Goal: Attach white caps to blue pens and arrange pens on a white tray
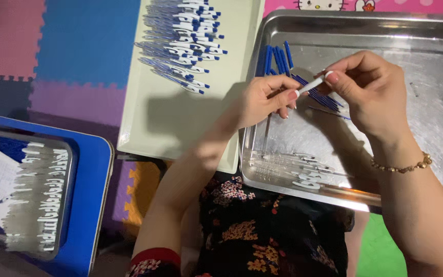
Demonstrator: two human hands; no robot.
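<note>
My left hand (265, 100) and my right hand (367, 87) meet over a large steel tray (437, 102), both pinching one small white pen barrel (311, 85) between fingertips. Blue pen parts (278, 59) lie in the tray just behind my hands, and more blue pieces (324, 100) lie under them. Clear and white pen barrels (303, 172) rest along the tray's near edge. A pale green tray (155, 123) to the left holds a heap of white and blue pens (183, 41) at its far end.
At the near left, a blue stand (93, 205) carries a smaller steel tray (65, 169) lined with white pen clips (49, 205). Coloured foam floor mats (78, 46) lie beneath everything. My floral clothing (262, 231) fills the bottom centre.
</note>
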